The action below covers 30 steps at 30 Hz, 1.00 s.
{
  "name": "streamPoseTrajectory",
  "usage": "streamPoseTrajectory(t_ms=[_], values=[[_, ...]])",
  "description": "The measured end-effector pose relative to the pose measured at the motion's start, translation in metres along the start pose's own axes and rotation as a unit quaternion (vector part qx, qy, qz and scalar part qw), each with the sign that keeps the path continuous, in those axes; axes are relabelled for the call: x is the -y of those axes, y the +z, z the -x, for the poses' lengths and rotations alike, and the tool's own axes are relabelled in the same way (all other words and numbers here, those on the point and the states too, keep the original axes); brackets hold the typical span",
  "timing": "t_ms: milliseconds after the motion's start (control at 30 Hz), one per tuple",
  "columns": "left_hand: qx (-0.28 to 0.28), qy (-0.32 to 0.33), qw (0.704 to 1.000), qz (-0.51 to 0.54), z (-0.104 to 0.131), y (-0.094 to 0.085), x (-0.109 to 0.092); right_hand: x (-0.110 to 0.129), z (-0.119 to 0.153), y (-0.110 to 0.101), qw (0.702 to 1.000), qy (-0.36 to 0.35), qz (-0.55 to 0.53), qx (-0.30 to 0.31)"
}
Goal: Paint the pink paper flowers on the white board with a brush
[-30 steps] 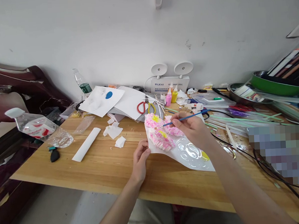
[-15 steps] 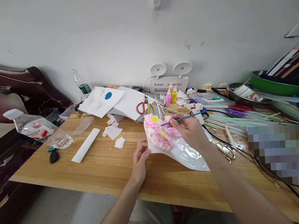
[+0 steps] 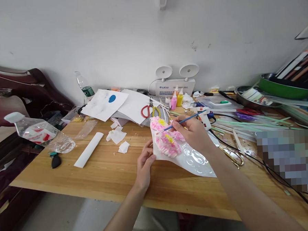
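Note:
My right hand (image 3: 192, 130) pinches the handle of a thin blue paintbrush (image 3: 167, 128), whose tip points left and is at the petals of the upper pink-and-white flower. Below it, my left hand (image 3: 145, 160) grips the left edge of a white sheet (image 3: 159, 154) between thumb and fingers. Ruffled flowers (image 3: 168, 145) with yellow centres cover the sheet's upper left part. Glossy clear rounded shapes (image 3: 196, 158) show on its lower right. My right hand hides part of the flower behind it.
Scissors (image 3: 145, 111), pink (image 3: 173, 102) and yellow (image 3: 179, 99) squeeze bottles and a glue gun (image 3: 204, 116) lie beyond the sheet. A rolled white paper (image 3: 88, 150) and a water bottle (image 3: 41, 131) are at the left. Black cables (image 3: 270, 173) cross the right side.
The brush tip has shifted slightly left and down along the petals, and the brush has tilted more steeply. My left hand keeps its hold on the sheet.

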State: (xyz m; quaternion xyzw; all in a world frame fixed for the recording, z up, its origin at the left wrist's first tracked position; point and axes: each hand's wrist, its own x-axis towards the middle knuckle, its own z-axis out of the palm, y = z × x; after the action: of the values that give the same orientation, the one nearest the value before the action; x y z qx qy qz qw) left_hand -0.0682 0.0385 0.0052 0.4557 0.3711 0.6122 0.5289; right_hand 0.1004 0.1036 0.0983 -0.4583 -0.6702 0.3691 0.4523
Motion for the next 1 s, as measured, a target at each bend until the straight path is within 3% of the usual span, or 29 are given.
streamPoseTrajectory(t_ms=[333, 467, 633, 733, 867, 1000], values=[[-0.01, -0.009, 1.0, 0.003, 0.0, 0.001, 0.0, 0.0, -0.002, -0.005, 0.999, -0.039, 0.032, 0.01], [-0.008, -0.005, 1.0, 0.004, -0.001, 0.0, 0.0, 0.001, -0.002, -0.01, 0.993, -0.058, 0.098, -0.003], [-0.002, -0.005, 1.0, 0.012, -0.001, 0.0, 0.001, 0.004, 0.0, -0.012, 0.993, -0.069, 0.095, 0.019], [-0.004, -0.007, 1.0, 0.013, 0.0, 0.001, 0.0, 0.004, 0.001, -0.013, 0.992, -0.074, 0.106, -0.009], [-0.013, -0.008, 1.0, 0.006, 0.0, 0.002, -0.001, 0.003, 0.004, -0.015, 0.991, -0.086, 0.101, 0.013], [-0.016, -0.017, 1.0, 0.002, -0.001, 0.001, -0.001, 0.0, 0.006, -0.015, 0.993, -0.085, 0.08, -0.009]])
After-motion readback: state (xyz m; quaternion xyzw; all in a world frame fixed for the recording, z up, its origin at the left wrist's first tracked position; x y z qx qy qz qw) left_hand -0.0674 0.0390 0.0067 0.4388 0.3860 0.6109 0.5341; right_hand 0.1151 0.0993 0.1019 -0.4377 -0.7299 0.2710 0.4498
